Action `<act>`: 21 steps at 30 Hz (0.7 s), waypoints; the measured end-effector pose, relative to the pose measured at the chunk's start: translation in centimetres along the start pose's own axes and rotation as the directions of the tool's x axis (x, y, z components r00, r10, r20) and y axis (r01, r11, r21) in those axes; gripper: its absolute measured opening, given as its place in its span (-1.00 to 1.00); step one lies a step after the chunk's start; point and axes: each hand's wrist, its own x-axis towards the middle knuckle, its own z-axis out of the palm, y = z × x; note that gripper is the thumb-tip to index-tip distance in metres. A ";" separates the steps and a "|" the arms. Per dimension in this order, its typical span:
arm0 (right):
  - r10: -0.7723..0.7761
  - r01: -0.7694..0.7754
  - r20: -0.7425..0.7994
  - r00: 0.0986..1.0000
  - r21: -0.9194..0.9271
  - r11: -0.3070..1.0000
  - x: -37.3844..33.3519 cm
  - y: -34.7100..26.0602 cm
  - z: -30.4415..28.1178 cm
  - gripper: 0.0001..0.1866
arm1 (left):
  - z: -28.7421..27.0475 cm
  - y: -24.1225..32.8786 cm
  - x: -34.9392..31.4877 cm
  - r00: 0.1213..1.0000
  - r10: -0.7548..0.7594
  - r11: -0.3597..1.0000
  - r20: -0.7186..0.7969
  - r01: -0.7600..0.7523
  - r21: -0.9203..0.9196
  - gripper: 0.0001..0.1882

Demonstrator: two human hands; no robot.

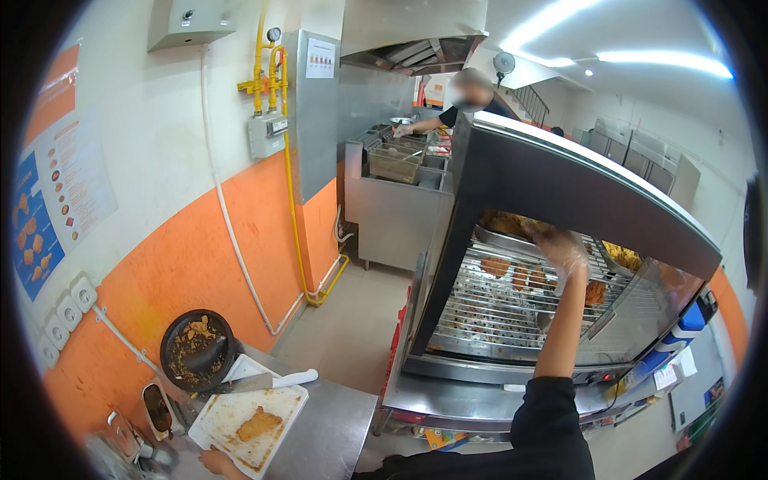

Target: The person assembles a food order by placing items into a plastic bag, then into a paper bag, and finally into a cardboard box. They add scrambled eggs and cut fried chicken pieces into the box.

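Note:
My right hand (560,250), in a clear plastic glove, reaches into the glass-fronted food warmer (588,180). Its fingers are blurred over a metal tray (500,239) of fried chicken on the upper rack; whether they grip a piece I cannot tell. At the lower left, my left hand (214,462) is closed on the near edge of a white tray (290,406). One flat breaded fillet (258,423) lies on that tray among crumbs. Across the tray's far end rests a knife with a white handle (294,378).
Beside the tray stand a black bowl of crumbs (198,350) and a narrow sauce container (158,408). More fried pieces (520,278) lie on the warmer's lower rack. A co-worker (472,92) stands beyond, one gloved hand near the fryer baskets (396,162).

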 end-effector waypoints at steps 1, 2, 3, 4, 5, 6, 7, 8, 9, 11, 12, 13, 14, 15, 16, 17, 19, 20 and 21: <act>0.034 -0.038 0.063 0.997 0.056 0.998 0.0 0.1 -0.6 -0.50 | 0.5 0.3 -0.9 0.989 0.077 0.995 -0.130 -0.084 -0.051 -0.83; 0.063 -0.077 0.125 0.990 0.111 0.991 0.2 0.1 -1.3 -0.49 | 1.1 0.5 -1.5 0.955 0.141 0.981 -0.262 -0.171 -0.094 -0.76; 0.079 -0.116 0.195 0.978 0.186 0.976 0.6 -0.1 -1.1 -0.48 | 1.4 0.0 -1.4 0.936 0.172 0.984 -0.307 -0.180 0.003 -0.77; 0.061 -0.109 0.228 0.972 0.204 0.973 1.0 0.2 -1.1 -0.49 | 2.2 -0.2 -1.4 0.917 0.211 0.977 -0.340 -0.190 0.093 -0.78; 0.039 -0.101 0.262 0.964 0.226 0.969 1.5 0.8 -0.8 -0.51 | 3.6 -0.9 -1.0 0.894 0.248 0.964 -0.372 -0.191 0.184 -0.78; 0.015 -0.092 0.294 0.956 0.250 0.964 1.7 1.1 -0.6 -0.52 | 5.0 -1.7 -0.5 0.871 0.287 0.944 -0.400 -0.185 0.274 -0.78; 0.060 -0.138 0.290 0.955 0.259 0.956 1.5 1.1 -0.8 -0.56 | 6.3 -1.7 -0.6 0.848 0.331 0.916 -0.415 -0.183 0.357 -0.77; 0.101 -0.183 0.288 0.952 0.274 0.944 1.2 1.0 -0.9 -0.60 | 6.7 -1.8 -0.7 0.848 0.332 0.916 -0.413 -0.185 0.356 -0.77; 0.144 -0.228 0.287 0.947 0.286 0.931 0.8 1.0 -0.9 -0.64 | 6.9 -1.8 -1.0 0.849 0.361 0.904 -0.386 -0.218 0.367 -0.77; 0.268 -0.321 0.213 0.939 0.277 0.905 -1.1 0.5 -2.4 -0.63 | 8.1 -1.1 -2.0 0.848 0.425 0.877 -0.318 -0.298 0.377 -0.74; 0.312 -0.357 0.186 0.932 0.312 0.881 -1.6 0.1 -2.2 -0.62 | 7.0 -1.6 -1.4 0.845 0.435 0.869 -0.311 -0.304 0.390 -0.72; 0.287 -0.301 0.093 0.953 0.336 0.892 -2.2 0.5 -2.1 -0.63 | 6.9 -1.4 -1.6 0.840 0.460 0.856 -0.286 -0.335 0.393 -0.70; 0.250 -0.236 0.011 0.968 0.372 0.898 -2.3 0.7 -1.0 -0.64 | 6.3 -2.1 -1.3 0.840 0.471 0.846 -0.270 -0.344 0.407 -0.67; 0.220 -0.174 -0.076 0.972 0.392 0.904 -2.8 1.4 0.1 -0.64 | 6.0 -2.3 -1.3 0.836 0.490 0.833 -0.247 -0.365 0.416 -0.65; 0.170 -0.118 -0.264 0.949 0.202 0.972 -3.3 2.0 1.5 -0.68 | 5.8 -2.4 -1.4 0.831 0.513 0.816 -0.217 -0.393 0.424 -0.62; 0.118 -0.037 -0.390 0.913 0.208 0.978 -3.9 2.5 2.2 -0.68 | 5.7 -2.2 -1.1 0.919 0.393 0.879 -0.038 -0.363 0.309 -0.55; 0.014 0.138 -0.603 0.798 0.204 0.969 -4.4 0.9 3.9 -0.69 | 4.5 -3.2 -1.6 0.959 0.284 0.922 0.002 -0.274 0.273 -0.59; 0.057 0.141 -0.637 0.769 0.255 0.956 -4.6 -0.1 4.5 -0.73 | 3.7 -3.6 -2.0 0.975 0.223 0.941 0.024 -0.221 0.258 -0.60; 0.018 0.171 -0.720 0.694 0.188 0.967 -5.1 -0.3 4.0 -0.73 | 3.2 -2.3 -3.5 0.978 0.209 0.950 -0.019 -0.198 0.240 -0.60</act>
